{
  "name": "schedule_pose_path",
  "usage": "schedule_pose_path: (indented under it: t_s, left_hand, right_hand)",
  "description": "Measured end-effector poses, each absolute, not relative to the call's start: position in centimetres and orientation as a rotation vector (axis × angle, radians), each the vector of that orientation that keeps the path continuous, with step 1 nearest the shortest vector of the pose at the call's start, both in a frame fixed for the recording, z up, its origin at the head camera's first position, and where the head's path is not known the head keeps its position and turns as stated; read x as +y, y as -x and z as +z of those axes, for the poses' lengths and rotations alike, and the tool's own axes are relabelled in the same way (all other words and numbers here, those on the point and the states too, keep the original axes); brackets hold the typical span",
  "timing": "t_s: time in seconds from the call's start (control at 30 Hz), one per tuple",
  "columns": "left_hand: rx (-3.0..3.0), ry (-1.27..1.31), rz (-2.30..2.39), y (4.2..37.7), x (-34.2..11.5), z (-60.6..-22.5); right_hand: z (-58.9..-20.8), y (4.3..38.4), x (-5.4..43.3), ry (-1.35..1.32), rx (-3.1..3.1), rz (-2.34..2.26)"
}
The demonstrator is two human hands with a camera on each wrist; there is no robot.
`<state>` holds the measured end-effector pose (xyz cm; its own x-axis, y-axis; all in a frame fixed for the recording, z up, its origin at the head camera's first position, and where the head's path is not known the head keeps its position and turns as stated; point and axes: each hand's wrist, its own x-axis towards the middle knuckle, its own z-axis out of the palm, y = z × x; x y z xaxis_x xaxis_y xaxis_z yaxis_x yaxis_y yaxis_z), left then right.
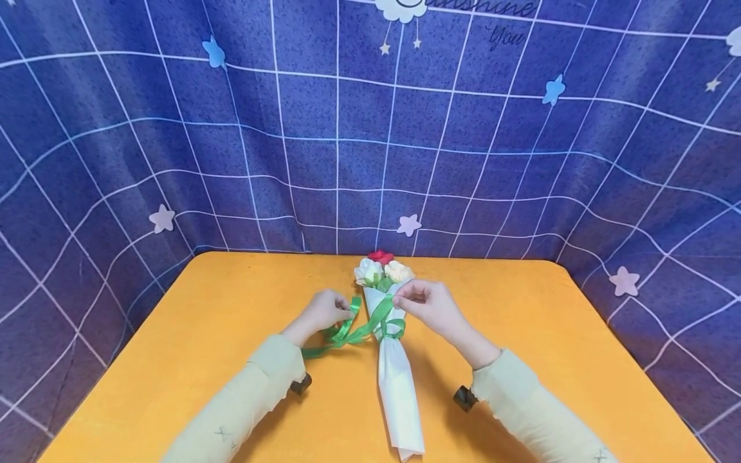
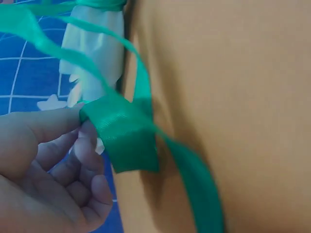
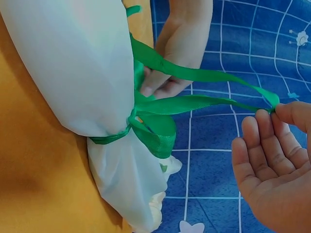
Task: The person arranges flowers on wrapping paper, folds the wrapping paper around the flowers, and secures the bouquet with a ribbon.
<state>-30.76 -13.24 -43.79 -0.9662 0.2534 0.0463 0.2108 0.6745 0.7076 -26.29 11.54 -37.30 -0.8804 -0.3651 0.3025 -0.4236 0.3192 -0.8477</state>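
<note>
A bouquet in white wrapping (image 1: 399, 392) lies on the table, with a red rose (image 1: 380, 257), a white rose (image 1: 368, 272) and a cream rose (image 1: 398, 271) at its far end. Green ribbon (image 3: 109, 139) circles the wrapping, and a small ribbon loop (image 3: 163, 141) stands out from the tie. To the left of the bouquet, my left hand (image 1: 329, 310) pinches a stretch of ribbon (image 2: 121, 131) near its cut end. My right hand (image 1: 425, 305), above the wrapping, holds a folded ribbon strand (image 3: 194, 103) between thumb and fingertips, drawn away from the tie.
Loose ribbon (image 1: 315, 352) trails over the orange table (image 1: 231, 289) left of the bouquet. A blue gridded curtain (image 1: 365, 161) with stars hangs behind the table and along its sides. Dark wrist devices (image 1: 465, 398) sit below both cuffs.
</note>
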Motion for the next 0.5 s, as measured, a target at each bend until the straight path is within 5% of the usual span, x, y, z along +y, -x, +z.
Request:
schedule_pose_path:
  t_s: [0.5]
  left_hand:
    - [2.999,-0.475,1.23,28.0,-15.6,-38.8]
  right_hand:
    - [-37.8,27.4,11.7,-0.661,-2.47,1.73]
